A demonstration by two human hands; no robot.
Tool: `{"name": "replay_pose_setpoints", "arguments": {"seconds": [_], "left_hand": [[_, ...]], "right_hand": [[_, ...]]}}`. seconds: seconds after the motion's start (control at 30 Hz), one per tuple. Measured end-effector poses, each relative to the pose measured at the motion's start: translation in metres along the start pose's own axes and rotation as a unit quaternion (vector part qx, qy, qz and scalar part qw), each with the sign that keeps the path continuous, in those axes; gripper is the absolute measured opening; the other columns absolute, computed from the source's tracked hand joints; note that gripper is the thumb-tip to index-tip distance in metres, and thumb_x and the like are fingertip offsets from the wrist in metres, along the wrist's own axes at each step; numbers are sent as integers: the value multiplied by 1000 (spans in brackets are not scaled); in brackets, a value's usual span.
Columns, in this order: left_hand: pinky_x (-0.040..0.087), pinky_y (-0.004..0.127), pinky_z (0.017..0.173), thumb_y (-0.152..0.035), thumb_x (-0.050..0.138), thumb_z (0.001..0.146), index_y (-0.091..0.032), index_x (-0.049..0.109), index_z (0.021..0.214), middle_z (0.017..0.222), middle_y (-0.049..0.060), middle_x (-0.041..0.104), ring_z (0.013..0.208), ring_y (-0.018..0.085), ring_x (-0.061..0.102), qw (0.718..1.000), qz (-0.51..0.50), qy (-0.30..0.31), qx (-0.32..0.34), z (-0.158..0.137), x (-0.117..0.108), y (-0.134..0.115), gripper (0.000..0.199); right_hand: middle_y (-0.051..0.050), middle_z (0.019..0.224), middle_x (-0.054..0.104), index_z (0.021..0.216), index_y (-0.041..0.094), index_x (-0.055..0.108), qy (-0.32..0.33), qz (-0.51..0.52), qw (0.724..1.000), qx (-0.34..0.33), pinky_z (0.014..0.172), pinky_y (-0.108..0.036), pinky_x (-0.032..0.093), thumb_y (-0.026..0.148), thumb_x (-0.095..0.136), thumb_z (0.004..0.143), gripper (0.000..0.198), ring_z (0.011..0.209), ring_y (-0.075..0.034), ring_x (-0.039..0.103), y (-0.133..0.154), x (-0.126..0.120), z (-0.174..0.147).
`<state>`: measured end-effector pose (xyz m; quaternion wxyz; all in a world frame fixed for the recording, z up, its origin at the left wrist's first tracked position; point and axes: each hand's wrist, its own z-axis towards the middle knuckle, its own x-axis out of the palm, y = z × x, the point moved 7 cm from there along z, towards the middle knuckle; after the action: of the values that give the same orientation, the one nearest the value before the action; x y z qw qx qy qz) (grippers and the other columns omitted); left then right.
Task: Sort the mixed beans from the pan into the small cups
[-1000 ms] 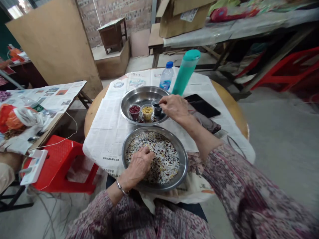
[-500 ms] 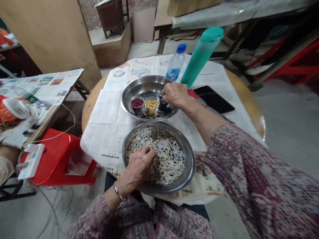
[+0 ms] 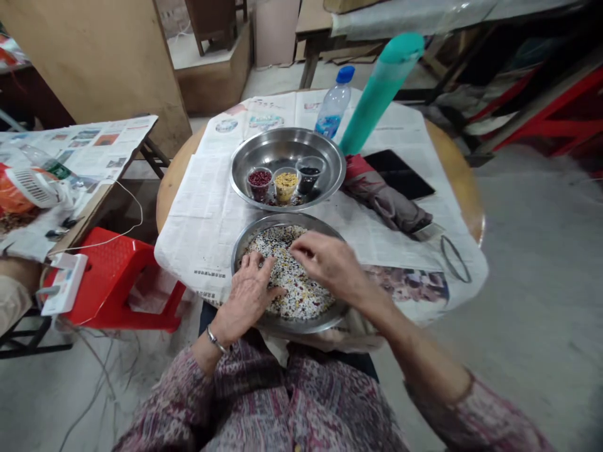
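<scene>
Stainless steel basins, two of them, one behind the other on a newspaper-covered table, and all the action is at the near basin [image 3: 282, 219]. It's got a mottled mix of grains [image 3: 301, 300] in it, mostly white with black, yellow and dark red bits scattered through. The left hand [image 3: 248, 285] is over the left part of that mix, fingers spread and thumb held well off from them, palm down. The right hand [image 3: 332, 267] is above the other part, thumb and forefinger curled in toward each other; can't tell if they're pinching a bean or just air, the bits are way too small. My read is that this is the picking-through step, with both hands at the mix and neither at the cups. In the far basin [image 3: 287, 143] there are three clear cups side by side: dark red beans [image 3: 259, 182], yellow ones [image 3: 285, 184] and black ones [image 3: 308, 177], with a few loose bits around their bases. I'd say the next move calls for a fingertip pinch on one coloured piece without dragging white grains along, plus a quick colour check. Main risk, I reckon, is a slippery little bean dropping back into the mix.
</scene>
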<state>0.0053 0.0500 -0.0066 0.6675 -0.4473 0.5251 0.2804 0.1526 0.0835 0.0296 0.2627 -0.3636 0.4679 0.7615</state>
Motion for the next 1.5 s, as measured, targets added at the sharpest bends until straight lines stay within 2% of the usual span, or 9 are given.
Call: {"name": "replay_pose_setpoints", "arguments": {"seconds": [0.1,0.27,0.4,0.57,0.7,0.9,1.03,1.23,1.5], "left_hand": [[52,38,97,-16,55,96,-20,57,113,106,5,57,105,21,56,1000,-23,17,5,-3,7,-1,17],[51,37,100,-8,47,97,-20,59,114,109,6,59,106,19,57,999,-29,-27,-16,6,1,-4,25],[50,42,102,-23,68,90,-22,55,128,126,8,54,118,25,51,999,-18,-40,-7,8,-4,-13,40],[52,33,94,-7,47,95,-19,65,101,101,4,61,97,17,59,997,-47,54,8,4,13,-22,22],[50,35,100,-4,44,94,-19,63,115,109,6,63,106,18,58,1000,-29,-3,5,6,5,-21,32],[51,42,100,-27,73,86,-21,56,128,130,10,53,122,28,50,1000,7,21,14,-5,-4,-24,46],[52,33,93,-9,51,94,-19,64,107,106,6,59,101,19,57,997,-21,73,-9,-6,5,-25,21],[51,34,97,-7,49,93,-22,62,119,123,7,58,115,21,54,999,-14,-25,-22,6,3,-22,33],[50,33,97,-7,48,94,-20,65,106,106,5,62,104,18,57,999,-12,23,-22,-1,11,-23,24]], "right_hand": [[-7,93,71,92,20,69,37,-59,998,-3,82,-34,49,17,50,94,19,91,-21,63,12,31,-33],[-14,127,62,124,20,63,-11,-149,987,53,89,-42,49,31,59,93,34,115,-30,55,4,36,-51],[-11,106,68,110,21,69,16,-93,993,65,84,-36,51,28,51,96,23,101,-25,62,-7,43,-58],[-10,101,73,106,20,71,-39,-16,997,67,89,-38,53,16,43,95,31,95,-23,66,-14,43,-63],[-9,114,71,117,22,68,-94,-31,992,73,99,-44,50,13,42,92,37,110,-25,62,-8,32,-64],[-9,106,67,110,23,70,-6,-56,997,62,85,-39,53,28,59,88,25,105,-26,61,0,41,-62],[-7,95,71,98,23,73,-6,-25,998,63,83,-35,52,17,50,91,25,92,-22,64,-6,45,-64],[-9,124,67,117,25,71,-119,-61,988,72,97,-44,50,9,47,87,42,115,-26,57,-4,28,-65],[-9,98,73,102,22,74,-55,-57,995,59,89,-40,51,11,47,89,32,99,-25,62,-2,37,-65]]}}
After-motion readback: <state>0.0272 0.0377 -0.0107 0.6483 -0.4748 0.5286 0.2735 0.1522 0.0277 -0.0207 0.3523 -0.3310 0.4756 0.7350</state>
